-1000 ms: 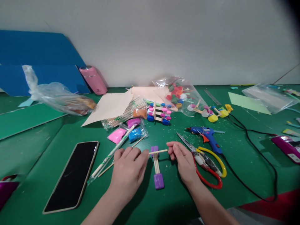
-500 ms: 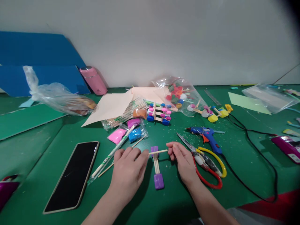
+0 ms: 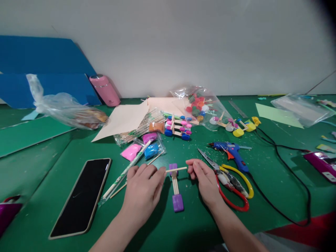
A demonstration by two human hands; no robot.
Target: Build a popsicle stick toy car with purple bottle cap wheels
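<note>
A short pale wooden stick [image 3: 176, 169] is held level between my two hands. My left hand [image 3: 144, 187] pinches its left end, and the fingertips of my right hand [image 3: 203, 178] close on its right end. Below the stick lies a small piece made of thin sticks [image 3: 175, 185] with a purple block [image 3: 177, 203] at the near end and another purple block [image 3: 172, 167] at the far end. The held stick crosses in front of the far block.
Scissors [image 3: 236, 189] and a blue glue gun [image 3: 235, 154] with a black cord lie right of my right hand. A phone [image 3: 81, 197] lies at the left. Behind are clay packets [image 3: 131, 152], bagged sticks, small stick models [image 3: 178, 127] and a pink bottle [image 3: 105, 90].
My hands and the stick between them have shifted very slightly to the left. Everything on the table lies as before.
</note>
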